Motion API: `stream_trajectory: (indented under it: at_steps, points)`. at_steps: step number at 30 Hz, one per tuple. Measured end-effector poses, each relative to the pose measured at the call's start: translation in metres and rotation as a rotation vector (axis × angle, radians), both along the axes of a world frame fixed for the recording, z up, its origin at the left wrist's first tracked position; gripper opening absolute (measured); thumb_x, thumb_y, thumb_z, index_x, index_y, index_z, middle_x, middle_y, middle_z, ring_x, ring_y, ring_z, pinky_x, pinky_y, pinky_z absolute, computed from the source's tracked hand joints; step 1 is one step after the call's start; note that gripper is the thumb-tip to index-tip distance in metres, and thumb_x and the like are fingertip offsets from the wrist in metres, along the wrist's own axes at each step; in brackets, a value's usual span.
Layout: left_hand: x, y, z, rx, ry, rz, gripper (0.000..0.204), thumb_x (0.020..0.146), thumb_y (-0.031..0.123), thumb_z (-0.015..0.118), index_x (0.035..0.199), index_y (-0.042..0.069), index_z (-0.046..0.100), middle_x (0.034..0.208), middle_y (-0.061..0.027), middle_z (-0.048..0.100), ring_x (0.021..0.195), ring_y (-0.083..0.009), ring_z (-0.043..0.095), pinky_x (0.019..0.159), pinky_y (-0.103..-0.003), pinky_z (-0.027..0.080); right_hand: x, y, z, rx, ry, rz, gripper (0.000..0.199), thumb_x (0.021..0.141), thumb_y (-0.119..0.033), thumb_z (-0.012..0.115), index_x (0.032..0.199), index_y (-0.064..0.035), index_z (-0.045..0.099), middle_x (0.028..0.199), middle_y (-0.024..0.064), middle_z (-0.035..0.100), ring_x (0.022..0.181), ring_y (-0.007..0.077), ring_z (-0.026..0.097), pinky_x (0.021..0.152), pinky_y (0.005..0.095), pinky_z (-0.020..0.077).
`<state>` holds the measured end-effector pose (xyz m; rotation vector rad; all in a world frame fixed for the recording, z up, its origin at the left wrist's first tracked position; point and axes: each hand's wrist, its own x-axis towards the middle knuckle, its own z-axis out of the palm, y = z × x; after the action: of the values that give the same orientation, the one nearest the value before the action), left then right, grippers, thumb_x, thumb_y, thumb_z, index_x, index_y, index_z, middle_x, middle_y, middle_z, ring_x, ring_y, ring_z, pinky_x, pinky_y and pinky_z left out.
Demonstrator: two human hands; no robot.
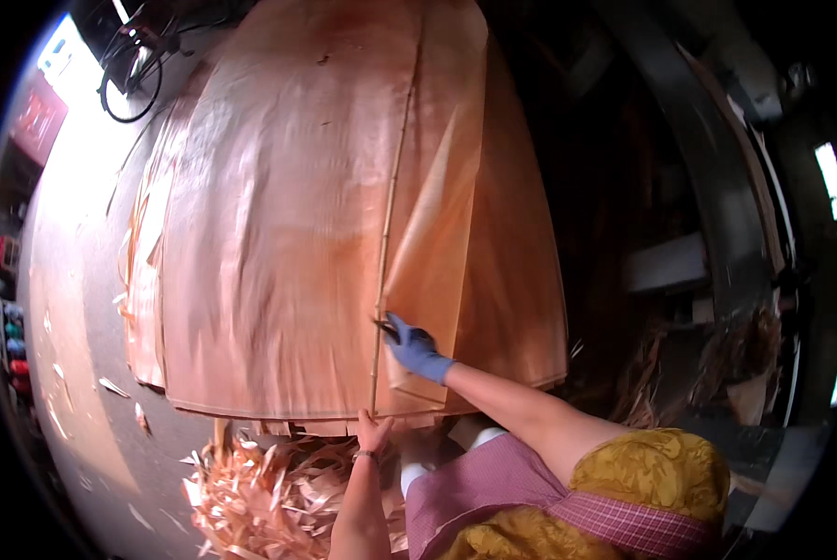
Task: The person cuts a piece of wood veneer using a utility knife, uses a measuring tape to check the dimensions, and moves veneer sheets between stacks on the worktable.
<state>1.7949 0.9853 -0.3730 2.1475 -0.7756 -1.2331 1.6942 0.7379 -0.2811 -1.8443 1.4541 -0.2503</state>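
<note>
A wide stack of thin reddish-tan wood veneer sheets stretches away in front of me. Lengthwise on top of it lies a long, thin, jointed bamboo stick. My bare left hand is at the stack's near edge, its fingers closed on the stick's near end. Farther up, my right hand, in a blue glove, grips a small dark knife-like tool against the stick. Just right of the stick, a loose flap of veneer is lifted and folded over. The tool's tip is too small to make out.
A heap of curled veneer strips lies on the floor by the near edge, left of my legs. More scraps are scattered on the floor at left. A bicycle-like wheel stands far left. Dark machinery is at right.
</note>
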Motion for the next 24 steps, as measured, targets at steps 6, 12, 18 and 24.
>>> stream_trajectory:
  at_steps: [6,12,18,24]
  points:
    - [-0.006,0.018,-0.045,-0.125,0.566,0.21,0.044,0.073,0.002,0.071,0.109,0.008,0.045,0.075,0.0012,0.054,0.071,-0.0097,0.055,0.061,-0.025,0.047,0.156,-0.004,0.032,-0.008,-0.231,0.19,0.048,0.09,-0.033,0.055,0.132,-0.01,0.051,0.094,0.0229,0.066,0.085,0.0404,0.064,0.073,0.048,0.0502]
    - [-0.031,0.018,-0.041,-0.223,0.609,0.535,0.033,0.078,0.004,0.071,0.104,0.007,0.051,0.078,-0.0014,0.058,0.071,-0.0113,0.059,0.059,-0.027,0.05,0.19,0.048,0.088,-0.14,-0.591,0.167,0.051,0.089,-0.025,0.062,0.134,-0.0062,0.049,0.093,0.0252,0.064,0.081,0.0432,0.062,0.066,0.0447,0.0515]
    - [-0.044,-0.001,0.012,-0.059,0.403,0.732,0.017,0.083,0.016,0.071,0.083,0.0,0.064,0.078,-0.0037,0.065,0.067,-0.0118,0.059,0.058,-0.029,0.05,0.078,0.067,0.105,0.462,-0.548,0.088,0.047,0.093,-0.016,0.064,0.133,0.0032,0.049,0.116,0.0063,0.065,0.098,0.009,0.059,0.083,0.0266,0.0497]
    - [-0.008,-0.009,0.166,-0.056,0.867,0.768,0.016,0.088,0.019,0.069,0.088,0.005,0.061,0.074,0.0007,0.06,0.058,-0.0093,0.057,0.053,-0.025,0.05,-0.049,0.128,0.08,0.62,-0.501,-0.399,0.02,0.093,-0.019,0.064,0.105,-0.0032,0.065,0.091,-0.0008,0.066,0.073,0.0092,0.059,0.065,0.0255,0.0516]
